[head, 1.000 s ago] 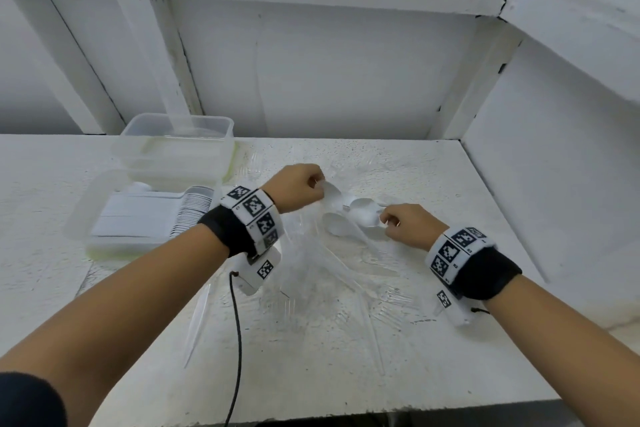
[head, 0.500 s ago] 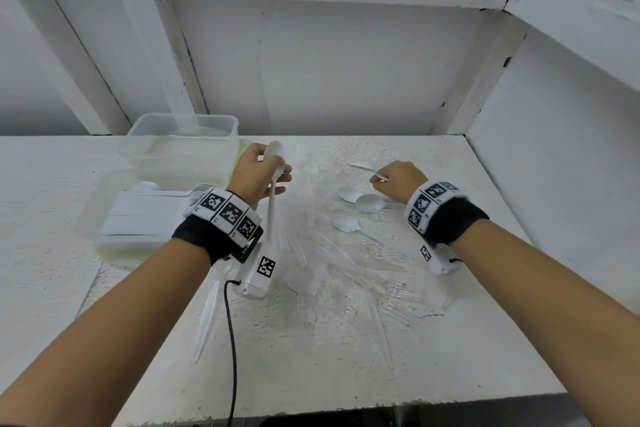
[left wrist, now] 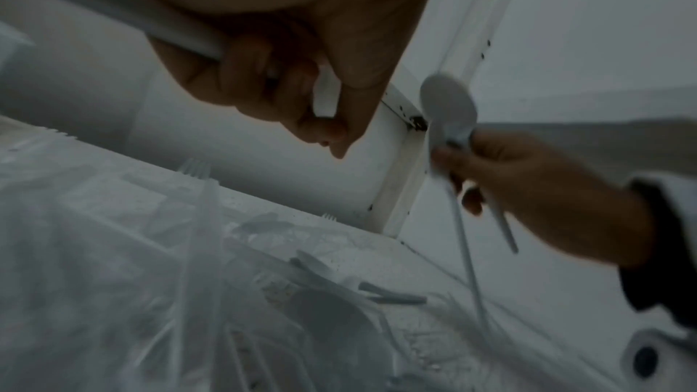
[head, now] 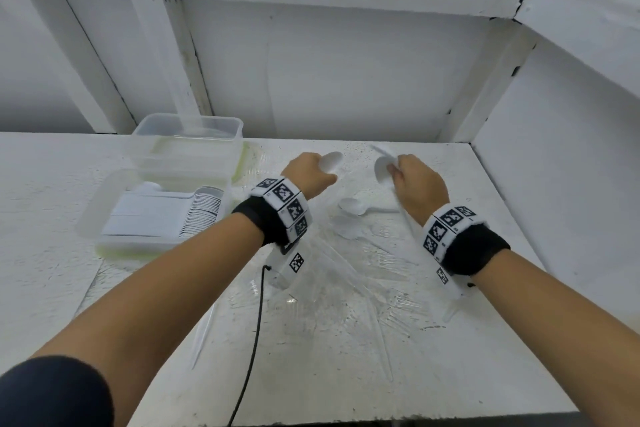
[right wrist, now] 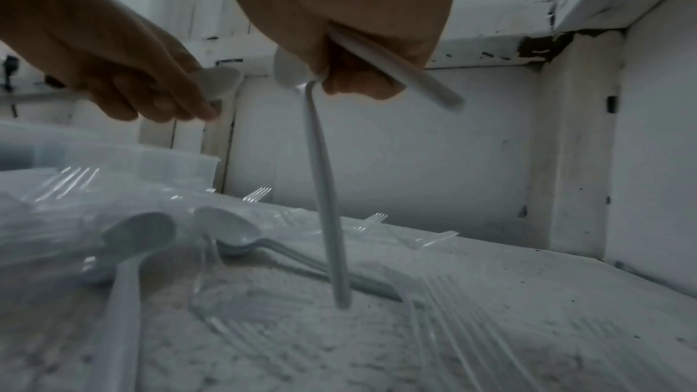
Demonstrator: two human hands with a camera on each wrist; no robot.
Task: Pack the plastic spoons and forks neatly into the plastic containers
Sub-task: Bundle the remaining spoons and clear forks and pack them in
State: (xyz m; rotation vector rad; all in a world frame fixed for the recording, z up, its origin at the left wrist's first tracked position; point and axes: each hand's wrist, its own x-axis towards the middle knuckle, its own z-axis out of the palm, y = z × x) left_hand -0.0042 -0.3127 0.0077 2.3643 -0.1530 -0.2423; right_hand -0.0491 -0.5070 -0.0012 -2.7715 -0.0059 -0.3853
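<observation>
My left hand is lifted over the table and grips a white plastic spoon, bowl pointing away; its handle runs through the fist. My right hand pinches white spoons near the bowl, and two handles hang or stick out below the fist. More white spoons lie between the hands. Clear plastic forks are strewn over the table. A low clear container at left holds a neat row of white spoons.
An empty clear tub stands behind the filled container. A black cable hangs from my left wrist over the table's front edge. White walls and posts close the table at the back and right.
Both hands rose from the pile and moved apart. The left hand lifted a spoon; the right hand picked up spoons and raised them toward the back.
</observation>
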